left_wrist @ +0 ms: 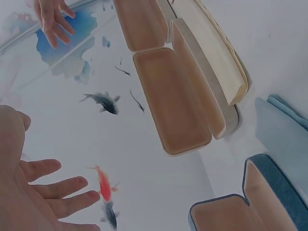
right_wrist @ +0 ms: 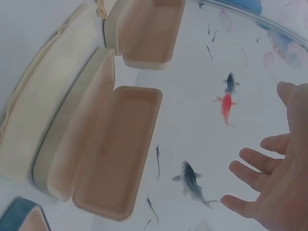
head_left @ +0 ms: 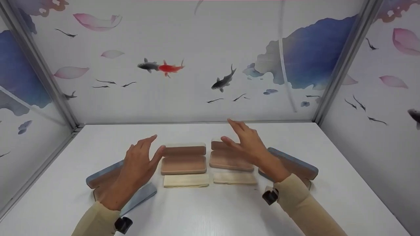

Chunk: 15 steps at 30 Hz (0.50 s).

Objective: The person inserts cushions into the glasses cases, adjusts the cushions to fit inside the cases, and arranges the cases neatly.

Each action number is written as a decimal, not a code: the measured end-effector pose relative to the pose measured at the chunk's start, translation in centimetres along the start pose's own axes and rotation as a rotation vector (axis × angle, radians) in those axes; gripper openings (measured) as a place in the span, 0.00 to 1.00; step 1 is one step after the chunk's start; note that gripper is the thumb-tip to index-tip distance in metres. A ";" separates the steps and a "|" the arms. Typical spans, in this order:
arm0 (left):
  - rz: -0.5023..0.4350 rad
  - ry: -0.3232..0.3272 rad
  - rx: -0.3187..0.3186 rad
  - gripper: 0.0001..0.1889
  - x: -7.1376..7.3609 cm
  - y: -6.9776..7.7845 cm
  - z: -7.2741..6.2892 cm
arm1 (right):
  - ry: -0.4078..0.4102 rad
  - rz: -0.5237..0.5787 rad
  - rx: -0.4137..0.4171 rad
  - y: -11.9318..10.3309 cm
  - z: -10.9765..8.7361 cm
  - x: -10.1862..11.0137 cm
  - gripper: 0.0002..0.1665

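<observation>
Two cream eyeglass cases with tan linings, the left one (head_left: 183,165) and the right one (head_left: 226,160), lie opened side by side at the middle of the table. Outside them sit two opened blue cases, one at left (head_left: 104,175) and one at right (head_left: 292,161). My left hand (head_left: 139,162) hovers over the left blue case with fingers spread, holding nothing. Over the right cream case, my right hand (head_left: 251,144) is raised, its fingers extended and nothing in its grasp; it hides part of that case. Both palms show bare in the wrist views.
Folded cream cloths, one at left (head_left: 186,180) and one at right (head_left: 235,178), lie in front of the cream cases. A folded blue cloth (head_left: 141,196) lies partly behind my left forearm. White walls (head_left: 197,98) printed with fish and petals enclose the table (head_left: 203,209).
</observation>
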<state>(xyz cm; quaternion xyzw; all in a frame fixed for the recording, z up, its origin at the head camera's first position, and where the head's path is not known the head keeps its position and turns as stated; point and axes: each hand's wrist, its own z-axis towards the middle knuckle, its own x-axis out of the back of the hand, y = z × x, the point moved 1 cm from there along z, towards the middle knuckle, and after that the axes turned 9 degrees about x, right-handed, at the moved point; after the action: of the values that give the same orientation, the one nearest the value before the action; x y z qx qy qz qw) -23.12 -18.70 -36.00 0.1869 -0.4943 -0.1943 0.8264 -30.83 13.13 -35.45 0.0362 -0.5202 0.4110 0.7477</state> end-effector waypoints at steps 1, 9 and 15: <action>-0.013 0.001 0.007 0.27 0.1 -0.1 -0.2 | -0.006 0.017 -0.005 -0.3 0.0 -0.1 0.43; -0.125 -0.092 0.155 0.28 1.2 0.2 -1.6 | -0.022 0.236 0.005 -2.4 -0.2 -0.7 0.39; -0.221 -0.190 0.307 0.30 2.1 -0.2 -3.0 | -0.026 0.384 0.032 -3.8 -0.3 -1.8 0.35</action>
<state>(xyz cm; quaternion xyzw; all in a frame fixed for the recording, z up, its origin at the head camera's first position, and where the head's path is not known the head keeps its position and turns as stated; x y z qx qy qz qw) -19.59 -19.60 -35.83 0.3445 -0.5704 -0.2231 0.7115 -28.35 9.70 -35.62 -0.0466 -0.5207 0.5539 0.6480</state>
